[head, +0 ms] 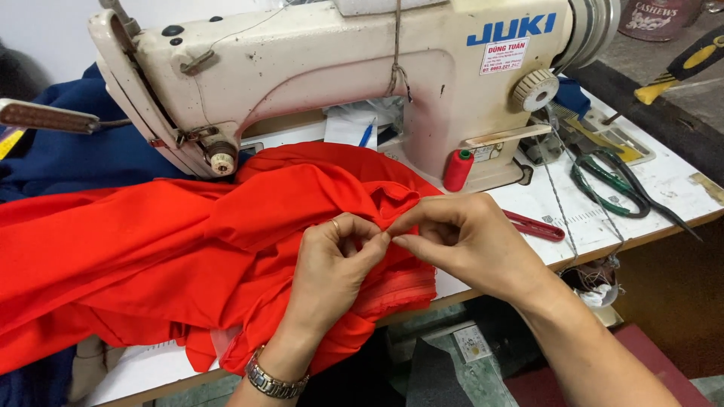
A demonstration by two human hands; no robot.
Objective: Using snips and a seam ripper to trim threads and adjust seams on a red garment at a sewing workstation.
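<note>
A large piece of red fabric [136, 249] lies bunched across the sewing table in front of a cream industrial sewing machine [339, 68]. My left hand [332, 267], with a ring and a metal wristwatch, pinches a fold of the red fabric between thumb and fingers. My right hand [464, 237] meets it fingertip to fingertip, pinching the same fold at the cloth's right edge. Both hands sit near the table's front edge, in front of the machine's bed.
A red thread spool [457, 169] stands by the machine base. A red thread snip [535, 226] and green-handled scissors [607, 185] lie on the white table [664, 181] to the right. Blue fabric [68, 154] is piled at the back left.
</note>
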